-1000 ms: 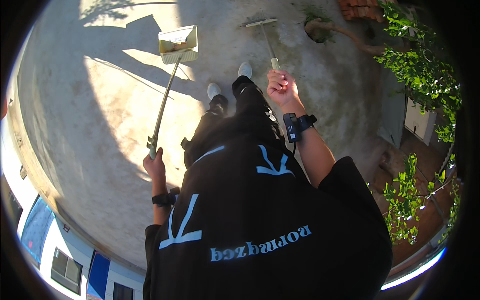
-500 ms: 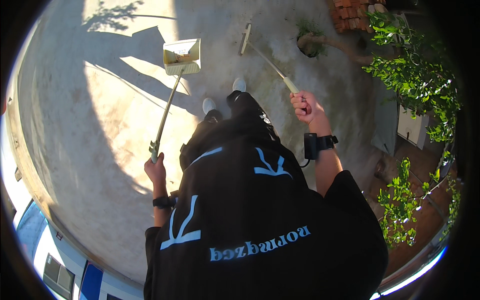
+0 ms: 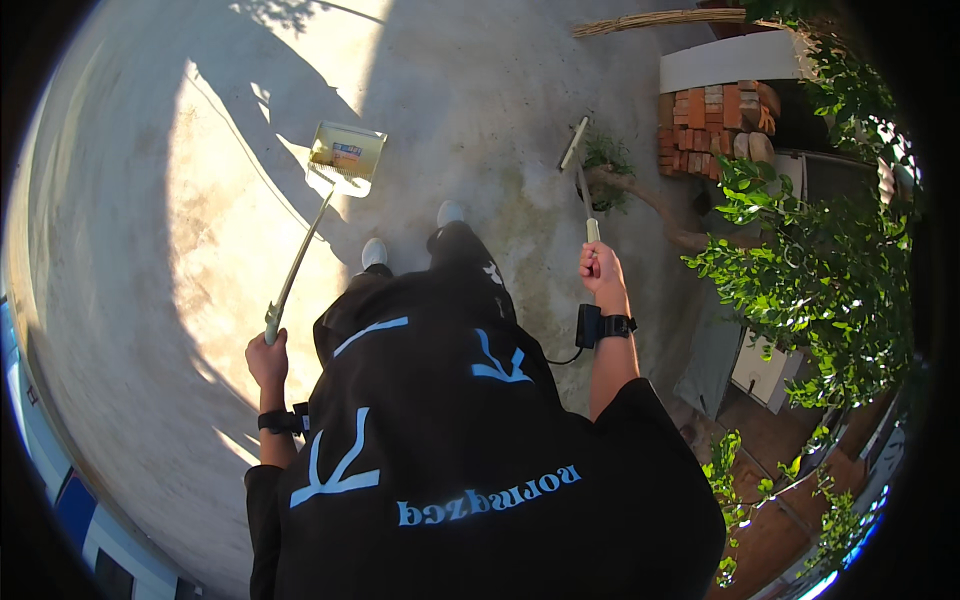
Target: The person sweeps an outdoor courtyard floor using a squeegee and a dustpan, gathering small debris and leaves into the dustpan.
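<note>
My left hand is closed round the upper end of a long dustpan handle. The cream, scoop-shaped dustpan lies out ahead at the left, its pan in a patch of sun and shadow. My right hand grips the pale end of a broom's handle. Beyond that hand, the narrow broom head rests at the concrete beside a green plant; its bristles show only as a dark edge. Dustpan and broom are well apart, with my two shoes nearer me between them.
A bent trunk runs from the plant to the right. Stacked red bricks stand at the far right, with leafy branches nearer me. A white box sits under the leaves. A bundle of thin sticks lies at the far edge.
My view has swung rightward, bringing more bricks and the sticks in. The broom head has moved right, up to the plant, and its handle points more straight ahead. Both grips stay closed.
</note>
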`<act>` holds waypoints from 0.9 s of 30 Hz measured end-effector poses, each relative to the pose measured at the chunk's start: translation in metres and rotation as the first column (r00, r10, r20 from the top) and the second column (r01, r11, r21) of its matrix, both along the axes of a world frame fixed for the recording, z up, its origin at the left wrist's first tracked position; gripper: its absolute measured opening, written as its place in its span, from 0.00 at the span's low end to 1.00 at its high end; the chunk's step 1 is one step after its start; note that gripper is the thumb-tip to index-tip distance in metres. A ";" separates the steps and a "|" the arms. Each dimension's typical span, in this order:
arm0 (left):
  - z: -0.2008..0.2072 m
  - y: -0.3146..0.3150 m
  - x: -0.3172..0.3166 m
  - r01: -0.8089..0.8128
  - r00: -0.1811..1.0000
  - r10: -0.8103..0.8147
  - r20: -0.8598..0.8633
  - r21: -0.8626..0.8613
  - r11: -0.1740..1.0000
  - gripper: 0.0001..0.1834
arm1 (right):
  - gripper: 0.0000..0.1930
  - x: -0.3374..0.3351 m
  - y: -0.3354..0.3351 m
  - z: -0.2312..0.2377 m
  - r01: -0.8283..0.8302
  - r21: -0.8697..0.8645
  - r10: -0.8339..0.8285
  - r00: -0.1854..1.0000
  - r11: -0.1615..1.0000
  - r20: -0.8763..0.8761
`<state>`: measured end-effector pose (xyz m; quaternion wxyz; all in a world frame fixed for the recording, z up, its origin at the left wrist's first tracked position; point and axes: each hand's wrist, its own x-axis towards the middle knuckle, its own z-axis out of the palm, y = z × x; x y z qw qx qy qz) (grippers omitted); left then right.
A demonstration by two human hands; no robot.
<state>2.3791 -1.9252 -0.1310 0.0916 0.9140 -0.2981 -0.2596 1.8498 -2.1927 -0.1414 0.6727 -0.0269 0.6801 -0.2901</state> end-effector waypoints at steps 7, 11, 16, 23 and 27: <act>0.002 0.016 -0.048 -0.213 0.977 0.213 0.009 0.012 0.977 0.21 | 0.07 -0.063 -0.103 -0.064 -0.118 0.028 0.121 0.947 0.993 -0.297; 0.032 -0.007 -0.074 -0.281 0.959 0.281 -0.031 0.007 0.960 0.21 | 0.04 -0.095 -0.164 -0.090 -0.403 0.305 0.487 0.825 0.863 -0.287; 0.044 0.001 -0.086 -0.301 0.953 0.302 0.012 0.113 0.947 0.20 | 0.09 -0.066 -0.188 -0.109 -0.594 0.441 0.710 0.686 0.673 -0.159; 0.042 -0.005 -0.094 -0.296 0.955 0.298 0.001 0.124 0.947 0.19 | 0.08 -0.073 -0.102 -0.053 -0.624 0.380 0.680 0.733 0.683 -0.020; 0.028 -0.021 -0.091 -0.247 0.968 0.251 -0.017 0.123 0.961 0.21 | 0.03 -0.124 -0.100 0.008 -0.521 0.343 0.567 0.823 0.782 -0.042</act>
